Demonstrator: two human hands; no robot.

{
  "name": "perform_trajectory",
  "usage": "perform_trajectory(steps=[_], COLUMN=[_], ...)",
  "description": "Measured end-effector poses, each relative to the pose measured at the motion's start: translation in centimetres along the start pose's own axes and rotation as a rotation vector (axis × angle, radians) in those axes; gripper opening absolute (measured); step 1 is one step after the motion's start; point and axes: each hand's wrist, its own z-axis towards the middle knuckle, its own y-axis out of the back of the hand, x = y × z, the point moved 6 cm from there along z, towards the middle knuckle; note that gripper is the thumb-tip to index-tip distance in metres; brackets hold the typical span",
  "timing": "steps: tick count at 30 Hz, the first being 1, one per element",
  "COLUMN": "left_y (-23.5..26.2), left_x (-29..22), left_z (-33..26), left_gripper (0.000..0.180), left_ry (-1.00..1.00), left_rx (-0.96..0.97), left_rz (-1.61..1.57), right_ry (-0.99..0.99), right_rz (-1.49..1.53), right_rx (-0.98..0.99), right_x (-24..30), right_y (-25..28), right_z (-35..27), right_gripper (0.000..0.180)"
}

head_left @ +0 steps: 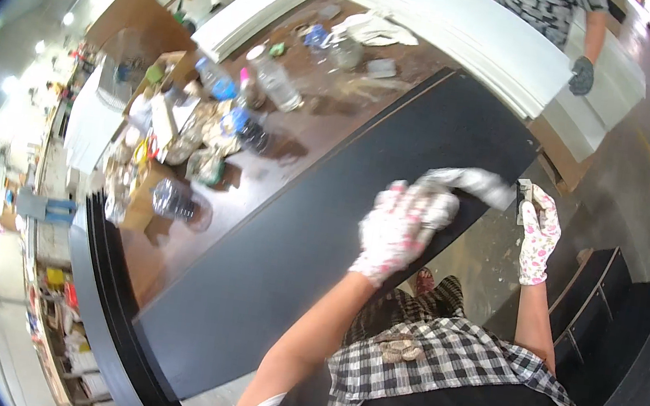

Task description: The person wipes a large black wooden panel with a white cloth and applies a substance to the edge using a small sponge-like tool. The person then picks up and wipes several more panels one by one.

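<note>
A long black panel (294, 248) lies across the table in front of me. Over its right half is my left hand (403, 231), in a white glove with pink flowers. Its fingers are closed on a whitish cloth (475, 183), which is smeared by motion and spreads toward the panel's right end. Just off that end, my right hand (541, 235), in a matching glove, pinches a small black-and-white piece (522, 199) between thumb and fingers. I cannot make out what kind of thing that piece is.
Clear bottles (275, 81), a dark bottle with a blue top (248, 129) and rags crowd the brown tabletop (310, 131). Stacked white panels (463, 24) stand beyond, near a person with a grey glove (581, 76). Black panels (613, 323) stand at my right.
</note>
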Motion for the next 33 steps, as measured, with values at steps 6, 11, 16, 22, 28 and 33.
perform_trajectory(steps=[6,11,16,22,28,33], left_y=[-1.8,-7.9,-7.5,-11.1,-12.3,-4.2], left_x=[8.0,-2.9,-2.5,3.4,-10.1,-7.8], left_z=[8.6,14.9,14.1,23.9,16.8,9.2], left_gripper=[0.056,0.059,0.058,0.054,0.065,0.041], left_ry=[0.200,-0.220,-0.173,-0.205,-0.473,-0.307], left_rx=[0.046,0.213,0.198,0.053,0.332,0.517], left_rz=[0.209,0.066,0.023,0.260,-0.077,-0.384], right_ry=[-0.142,-0.126,-0.179,-0.286,-0.231,-0.214], right_rz=[0.020,-0.045,-0.073,0.020,-0.031,0.179], right_rx=[-0.052,-0.123,-0.252,-0.330,-0.352,-0.237], right_x=[-4.9,-7.0,-8.3,-9.3,-10.1,-9.0], right_y=[5.3,10.3,13.9,14.4,14.8,11.5], right_z=[2.2,3.5,4.0,1.7,3.2,6.2], right_gripper=[0.029,0.029,0.031,0.031,0.030,0.033])
